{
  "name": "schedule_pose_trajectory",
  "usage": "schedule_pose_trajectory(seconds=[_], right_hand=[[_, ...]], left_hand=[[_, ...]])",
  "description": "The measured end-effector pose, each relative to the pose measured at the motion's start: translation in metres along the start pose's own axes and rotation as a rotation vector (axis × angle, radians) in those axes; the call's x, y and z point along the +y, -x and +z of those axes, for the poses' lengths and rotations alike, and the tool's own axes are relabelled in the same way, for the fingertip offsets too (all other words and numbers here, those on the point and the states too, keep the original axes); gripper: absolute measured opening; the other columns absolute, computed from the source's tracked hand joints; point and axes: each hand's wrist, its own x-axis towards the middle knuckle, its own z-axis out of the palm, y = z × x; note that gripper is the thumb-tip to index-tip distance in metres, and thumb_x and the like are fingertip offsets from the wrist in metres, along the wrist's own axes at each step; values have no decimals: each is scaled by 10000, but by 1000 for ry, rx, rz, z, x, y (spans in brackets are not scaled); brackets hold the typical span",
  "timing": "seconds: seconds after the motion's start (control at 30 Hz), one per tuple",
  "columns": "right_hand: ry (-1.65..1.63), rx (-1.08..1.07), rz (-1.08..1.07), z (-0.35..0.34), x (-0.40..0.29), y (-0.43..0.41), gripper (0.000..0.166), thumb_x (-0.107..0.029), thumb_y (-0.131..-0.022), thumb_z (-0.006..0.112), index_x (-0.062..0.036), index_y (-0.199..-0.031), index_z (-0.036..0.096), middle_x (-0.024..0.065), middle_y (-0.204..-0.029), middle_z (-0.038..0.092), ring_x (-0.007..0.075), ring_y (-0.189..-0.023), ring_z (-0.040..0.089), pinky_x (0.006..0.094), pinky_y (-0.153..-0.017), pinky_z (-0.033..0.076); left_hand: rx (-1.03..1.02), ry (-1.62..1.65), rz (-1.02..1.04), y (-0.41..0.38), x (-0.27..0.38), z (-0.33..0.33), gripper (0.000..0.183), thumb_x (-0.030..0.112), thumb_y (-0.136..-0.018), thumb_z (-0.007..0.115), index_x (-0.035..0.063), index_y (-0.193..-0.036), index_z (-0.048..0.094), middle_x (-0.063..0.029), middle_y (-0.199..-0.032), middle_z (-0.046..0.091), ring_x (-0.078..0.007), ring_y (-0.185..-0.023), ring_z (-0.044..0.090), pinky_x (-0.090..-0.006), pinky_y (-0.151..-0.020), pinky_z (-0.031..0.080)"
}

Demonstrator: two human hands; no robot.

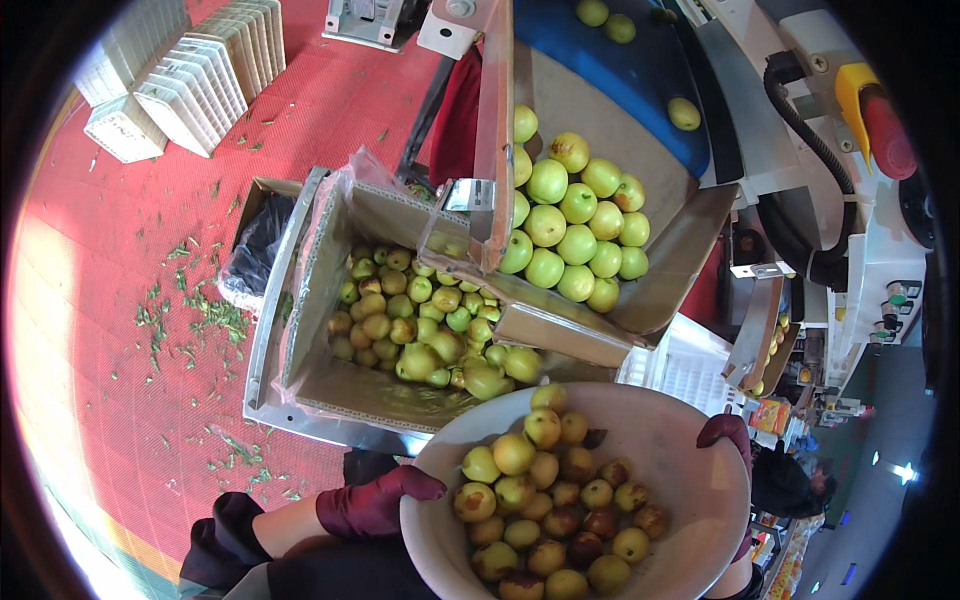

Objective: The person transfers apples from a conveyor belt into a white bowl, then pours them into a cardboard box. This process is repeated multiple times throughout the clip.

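Observation:
My left hand [379, 501], in a dark red glove, grips the left rim of a large white bowl [697, 510]. Its opposite rim is held by my right hand [727, 435], gloved alike and partly hidden behind the bowl. Inside are many yellow-green jujubes [544, 469], some with brown patches; one sits by the far rim. Just beyond the bowl, a plastic-lined cardboard box [360, 390] holds more jujubes [401, 304]. Several larger-looking jujubes [487, 379] appear between bowl and box; whether they rest or fall I cannot tell.
A cardboard-lined chute [667, 247] full of green jujubes overhangs the box, below a blue conveyor belt [622, 67]. White crates [191, 97] stand on the red floor mat [150, 247], strewn with leaves. A red emergency stop button [889, 135] is at right; another person [787, 480] is farther off.

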Motion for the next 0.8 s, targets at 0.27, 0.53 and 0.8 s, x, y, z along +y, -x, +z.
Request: schedule_pose_trajectory(seconds=[0.27, 0.53, 0.8], right_hand=[[-32, -9, 2, -3, 3, -1, 182, -56, -820, 527, -48, -946, 396, 159, -1006, 533, 234, -899, 552, 344, -778, 498], [86, 57, 60, 2, -7, -1, 183, -77, -821, 538, -47, -927, 393, 149, -946, 540, 220, -862, 561, 334, -745, 502], [130, 91, 68, 17, -21, 1, 216, -152, -803, 559, -46, -921, 412, 92, -890, 519, 159, -814, 523, 269, -720, 455]], left_hand=[[32, -34, 20, 3, 5, 7, 589, 270, -753, 528, 36, -1278, 400, -119, -1167, 537, -227, -1084, 508, -354, -972, 357], [-9, -40, 17, 1, 4, 1, 607, 247, -765, 519, 23, -1305, 357, -133, -1199, 518, -236, -1092, 507, -359, -976, 359], [9, -74, -57, 11, 5, 2, 631, 241, -769, 520, 32, -1330, 322, -132, -1233, 492, -239, -1107, 497, -359, -983, 354]])
